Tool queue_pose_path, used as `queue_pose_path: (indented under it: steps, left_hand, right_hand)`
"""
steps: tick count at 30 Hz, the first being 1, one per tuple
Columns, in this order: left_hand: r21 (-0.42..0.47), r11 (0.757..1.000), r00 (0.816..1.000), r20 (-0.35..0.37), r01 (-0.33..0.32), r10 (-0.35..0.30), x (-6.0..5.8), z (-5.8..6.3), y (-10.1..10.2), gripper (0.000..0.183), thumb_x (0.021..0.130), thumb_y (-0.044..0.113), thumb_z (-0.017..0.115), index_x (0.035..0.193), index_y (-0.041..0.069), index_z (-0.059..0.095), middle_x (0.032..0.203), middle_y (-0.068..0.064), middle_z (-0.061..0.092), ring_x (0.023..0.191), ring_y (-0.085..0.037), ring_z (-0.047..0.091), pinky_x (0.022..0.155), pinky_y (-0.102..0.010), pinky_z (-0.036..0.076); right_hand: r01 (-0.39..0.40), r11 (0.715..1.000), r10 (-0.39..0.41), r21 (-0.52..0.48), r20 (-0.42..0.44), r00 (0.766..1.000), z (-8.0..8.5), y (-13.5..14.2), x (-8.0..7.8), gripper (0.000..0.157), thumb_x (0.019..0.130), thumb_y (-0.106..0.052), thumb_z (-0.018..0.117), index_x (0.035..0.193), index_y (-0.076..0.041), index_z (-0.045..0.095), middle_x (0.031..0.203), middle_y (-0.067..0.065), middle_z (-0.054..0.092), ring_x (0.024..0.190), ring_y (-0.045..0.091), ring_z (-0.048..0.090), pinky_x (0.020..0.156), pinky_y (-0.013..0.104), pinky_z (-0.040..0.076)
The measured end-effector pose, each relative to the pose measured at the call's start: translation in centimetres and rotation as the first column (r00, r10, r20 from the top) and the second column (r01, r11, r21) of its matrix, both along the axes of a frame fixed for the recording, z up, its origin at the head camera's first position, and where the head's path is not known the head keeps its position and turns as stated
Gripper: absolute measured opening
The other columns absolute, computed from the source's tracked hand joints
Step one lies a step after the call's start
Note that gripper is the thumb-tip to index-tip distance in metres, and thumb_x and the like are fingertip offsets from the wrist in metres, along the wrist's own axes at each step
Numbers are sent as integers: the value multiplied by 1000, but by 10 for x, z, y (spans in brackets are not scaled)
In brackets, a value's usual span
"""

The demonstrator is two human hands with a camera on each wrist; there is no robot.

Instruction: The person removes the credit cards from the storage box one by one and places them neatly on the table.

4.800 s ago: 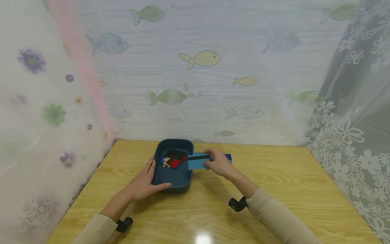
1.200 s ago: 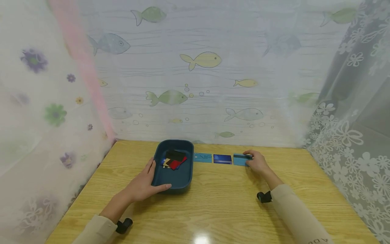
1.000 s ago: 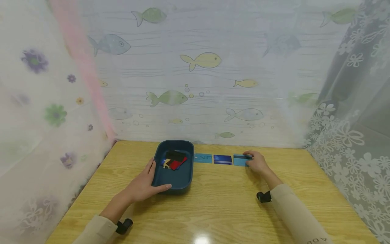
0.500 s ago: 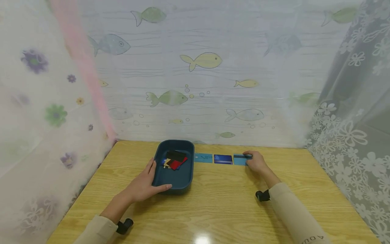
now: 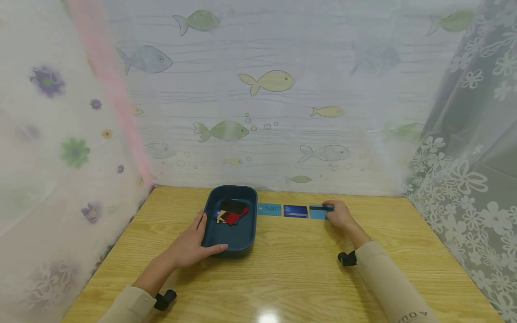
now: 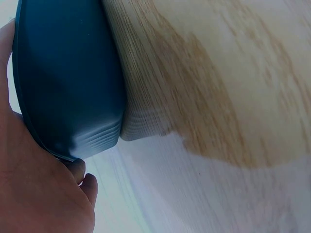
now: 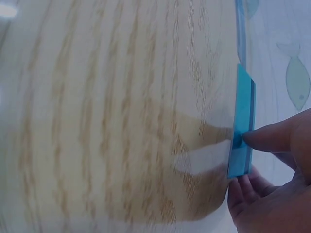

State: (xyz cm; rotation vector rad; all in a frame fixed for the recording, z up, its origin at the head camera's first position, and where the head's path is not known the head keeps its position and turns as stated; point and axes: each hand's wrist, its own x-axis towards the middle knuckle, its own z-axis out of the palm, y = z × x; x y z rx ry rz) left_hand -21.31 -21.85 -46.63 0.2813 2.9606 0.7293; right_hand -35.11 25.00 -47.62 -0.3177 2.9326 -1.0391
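My left hand (image 5: 187,244) holds the near left corner of a dark blue plastic tray (image 5: 230,240), its thumb over the front rim and its fingers along the left wall. Inside the tray lies a loose pile of plastic cards (image 5: 234,217), with red, black and gold ones showing. My right hand (image 5: 341,215) pinches a light blue card with a black stripe (image 5: 317,213) at its right end. In the right wrist view, a fingertip is on the face of this card (image 7: 243,107) and other fingers are at its end.
A light blue VIP card (image 5: 269,209) and a dark blue card (image 5: 295,211) lie in a row between the tray and my right hand. The wooden table (image 5: 274,269) backs onto a fish-print curtain (image 5: 266,134). Flowered curtains (image 5: 460,188) hang at the sides.
Several seconds ago my right hand held the striped card up beside the tray. It has moved right, bringing the card to the row's right end. Both hands have stayed nearly still this last second.
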Motion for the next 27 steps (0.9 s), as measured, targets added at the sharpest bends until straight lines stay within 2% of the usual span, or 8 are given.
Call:
queue_pose_path:
  steps: [7,18,23,27]
  left_hand:
    - [2,1000,1000,-6,9,-9,1,0,0,130,81,86,56,164,1,2,171,-16,-5,151,-46,24,114,-64,33]
    - [3,1000,1000,-5,6,-6,2,1,1,130,81,86,57,164,1,2,171,-16,-6,151,-47,23,114,-64,33]
    - [6,1000,1000,-1,3,-3,2,1,1,130,82,85,57,164,1,2,171,-17,-6,151,-47,22,114,-65,33]
    - [-1,1000,1000,-2,-4,4,1,0,0,131,80,88,55,164,2,2,172,-16,-6,152,-46,23,114,-64,32]
  right_hand:
    - [-4,1000,4,9,-19,1000,1,-2,3,51,81,12,49,130,13,62,137,37,54,117,45,52,88,45,45]
    - [-33,999,32,-14,-46,998,0,2,3,50,78,8,50,126,10,65,131,40,55,100,42,49,76,41,43]
    - [-6,1000,7,27,-19,1000,0,0,3,50,80,11,48,128,12,63,136,40,51,113,47,48,81,47,41]
    - [12,998,-11,57,-14,1000,1,-2,3,50,81,12,48,129,12,62,137,41,50,116,49,47,83,48,40]
